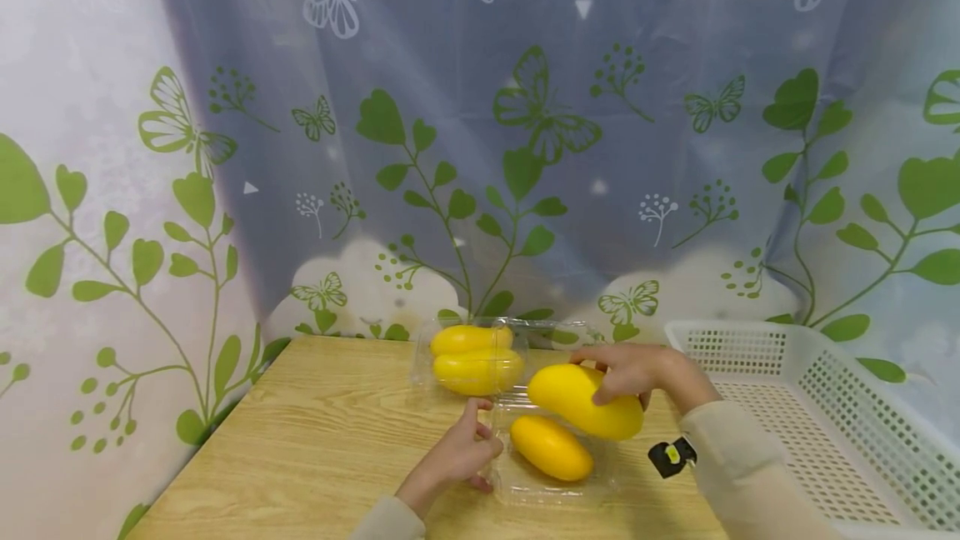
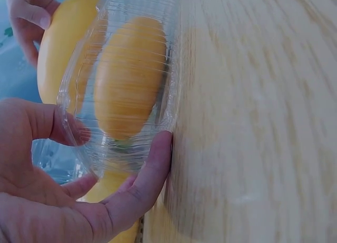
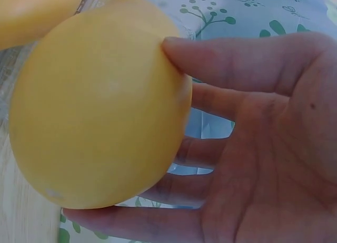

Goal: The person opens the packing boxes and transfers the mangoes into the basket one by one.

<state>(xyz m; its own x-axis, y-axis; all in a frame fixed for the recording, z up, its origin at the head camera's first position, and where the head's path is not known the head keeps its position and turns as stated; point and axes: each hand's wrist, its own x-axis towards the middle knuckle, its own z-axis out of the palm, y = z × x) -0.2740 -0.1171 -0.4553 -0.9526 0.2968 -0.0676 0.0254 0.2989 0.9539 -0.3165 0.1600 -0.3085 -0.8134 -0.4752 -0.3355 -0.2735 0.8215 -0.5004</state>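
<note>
A large yellow mango is held by my right hand, raised over an open clear plastic clamshell box. In the right wrist view the thumb and fingers grip that mango from one side. Another mango lies inside the near box, seen through its ribbed wall in the left wrist view. My left hand holds the left side of this box, with a fingertip over the rim and other fingers low against its outside, near the tabletop.
Behind the near box, a second clear box contains two yellow mangoes. A white perforated basket stands to the right of the wooden table. A patterned curtain hangs behind the table. A black device sits by the right sleeve.
</note>
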